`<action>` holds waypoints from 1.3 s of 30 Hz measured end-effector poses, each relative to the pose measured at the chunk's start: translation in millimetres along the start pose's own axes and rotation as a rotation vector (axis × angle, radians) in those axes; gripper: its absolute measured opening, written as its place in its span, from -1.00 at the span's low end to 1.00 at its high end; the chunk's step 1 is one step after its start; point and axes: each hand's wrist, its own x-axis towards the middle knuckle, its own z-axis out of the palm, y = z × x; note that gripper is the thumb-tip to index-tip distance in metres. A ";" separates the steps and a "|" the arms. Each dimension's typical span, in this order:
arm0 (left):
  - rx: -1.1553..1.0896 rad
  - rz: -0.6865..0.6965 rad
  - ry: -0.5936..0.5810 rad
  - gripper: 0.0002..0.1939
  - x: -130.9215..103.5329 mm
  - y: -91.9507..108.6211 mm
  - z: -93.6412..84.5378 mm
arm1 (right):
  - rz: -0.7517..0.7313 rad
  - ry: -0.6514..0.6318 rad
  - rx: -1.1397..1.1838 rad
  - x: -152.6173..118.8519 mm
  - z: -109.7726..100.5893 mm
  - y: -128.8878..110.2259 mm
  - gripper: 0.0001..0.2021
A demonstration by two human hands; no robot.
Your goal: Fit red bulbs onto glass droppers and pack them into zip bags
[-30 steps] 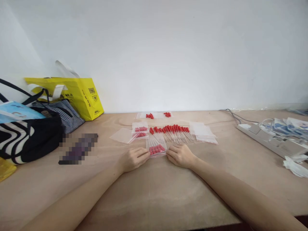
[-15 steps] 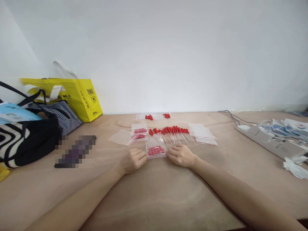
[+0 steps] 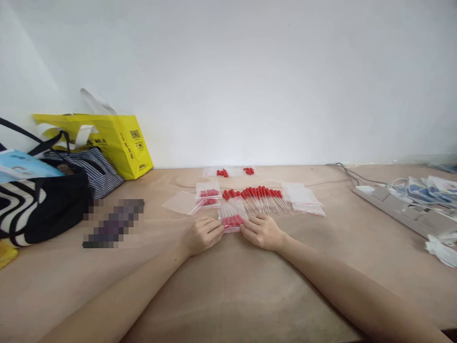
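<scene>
A clear zip bag (image 3: 232, 209) holding several red-capped droppers lies in front of me, its red caps toward me. My left hand (image 3: 204, 235) grips its near left corner, fingers closed. On the near right corner, the fingers of my right hand (image 3: 262, 232) are pressed together. Just beyond, a row of loose droppers with red bulbs (image 3: 262, 193) is spread on the table, thin clear tips toward me. Filled bags (image 3: 209, 194) lie to the left of the row, beside a flat clear bag (image 3: 178, 203). Flat clear bags (image 3: 302, 194) are stacked to the right.
Farther back lies a long bag (image 3: 235, 172) with two red clusters. At left are a yellow bag (image 3: 134, 147), a black-and-white bag (image 3: 53, 205) and a blurred dark object (image 3: 114, 224). A power strip (image 3: 392, 208), cables and white tissue (image 3: 441, 250) occupy the right.
Both hands have moved inward along the bag's near edge, closer to each other. The bag's near edge now looks more bunched between them. The view has shifted slightly.
</scene>
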 end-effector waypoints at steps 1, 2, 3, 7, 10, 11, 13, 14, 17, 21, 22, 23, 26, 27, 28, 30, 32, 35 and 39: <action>0.002 0.001 0.010 -0.88 1.2 0.7 0.4 | 0.003 0.004 0.006 1.6 0.2 -0.9 -0.81; 0.004 0.005 0.020 -0.89 2.2 1.3 0.9 | 0.008 0.007 0.011 2.7 0.1 -1.4 -0.80; 0.006 0.011 0.028 -0.90 3.2 1.8 1.4 | 0.012 0.008 0.014 3.5 -0.1 -1.6 -0.80; 0.023 0.042 0.047 -0.91 7.6 2.5 3.1 | 0.010 0.011 0.017 4.0 -1.0 -0.8 -0.80; 0.016 0.046 0.055 -0.90 11.6 3.9 5.8 | -0.001 0.020 0.015 4.2 -0.3 -0.8 -0.81; 0.013 0.044 0.060 -0.90 12.9 4.6 7.1 | 0.000 0.017 0.017 4.6 0.1 -1.1 -0.81; 0.013 0.049 0.070 -0.90 14.9 6.3 10.4 | 0.003 0.010 0.022 5.7 1.0 -2.1 -0.82; 0.015 0.058 0.071 -0.90 15.5 7.1 12.2 | 0.004 0.007 0.024 6.3 1.4 -2.7 -0.82; 0.026 0.095 0.065 -0.86 15.8 8.7 16.2 | 0.004 -0.004 0.032 7.8 2.0 -4.3 -0.82; 0.072 0.130 0.068 -0.83 13.7 7.3 15.0 | 0.026 -0.032 0.043 7.3 0.5 -4.0 -0.78; 0.088 0.137 0.074 -0.84 13.0 6.1 13.2 | 0.039 -0.031 0.043 6.5 -0.3 -3.4 -0.78; 0.102 0.145 0.082 -0.85 12.4 4.8 10.9 | 0.054 -0.026 0.043 5.4 -1.1 -2.6 -0.78; 0.136 0.165 0.107 -0.88 10.9 0.4 2.4 | 0.100 -0.008 0.055 2.0 -3.1 0.0 -0.80; 0.144 0.162 0.109 -0.87 10.6 -0.7 -0.3 | 0.116 -0.006 0.059 1.0 -3.4 0.7 -0.80; 0.151 0.152 0.106 -0.86 10.3 -1.5 -2.6 | 0.130 -0.007 0.058 0.1 -3.4 1.1 -0.80; 0.162 0.114 0.082 -0.84 9.5 -2.5 -5.7 | 0.156 -0.010 0.050 -1.5 -3.1 1.8 -0.79; 0.166 0.069 0.053 -0.83 8.1 -3.4 -7.0 | 0.173 -0.011 0.039 -3.6 -2.7 2.7 -0.79; 0.144 0.027 0.032 -0.80 4.1 -6.2 -8.2 | 0.192 -0.014 0.047 -9.1 -3.3 5.9 -0.73; -0.024 -0.075 -0.015 -0.65 -0.9 -8.1 -10.7 | 0.252 -0.092 0.145 -18.3 -9.7 12.4 -0.65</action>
